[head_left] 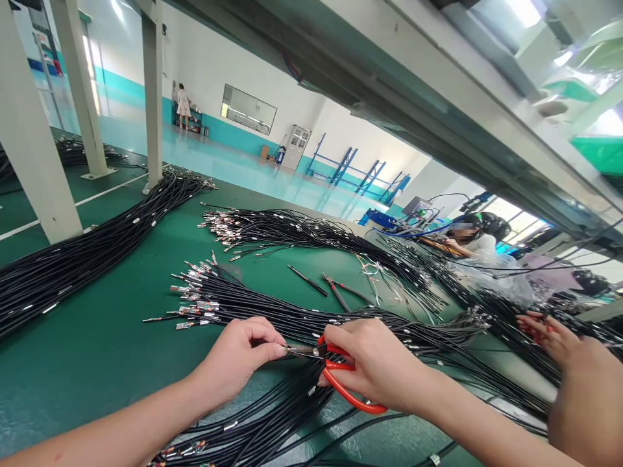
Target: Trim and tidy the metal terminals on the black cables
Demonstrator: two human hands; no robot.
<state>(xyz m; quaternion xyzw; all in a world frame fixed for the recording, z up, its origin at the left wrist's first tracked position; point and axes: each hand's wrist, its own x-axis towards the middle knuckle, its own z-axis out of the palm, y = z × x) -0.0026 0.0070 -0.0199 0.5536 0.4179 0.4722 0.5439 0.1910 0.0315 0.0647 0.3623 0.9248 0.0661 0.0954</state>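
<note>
On a green-topped worktop (121, 370), a person's left hand (238, 357) pinches a tiny piece (287, 348), too fine to identify, at the blade tips of red-handled metal scissors (317, 352), which bridge the gap to the right hand (377, 362), its fingers wrapped round the grips. The step appears to be close snipping, and the next move would call for a steady pinch with fingertips clear of the blades. Toward the worktop's far edge, just beyond both hands, stretches a bundle of black cables with silvery metal terminals (272, 306), with red-handled pliers (339, 298) behind it.
</note>
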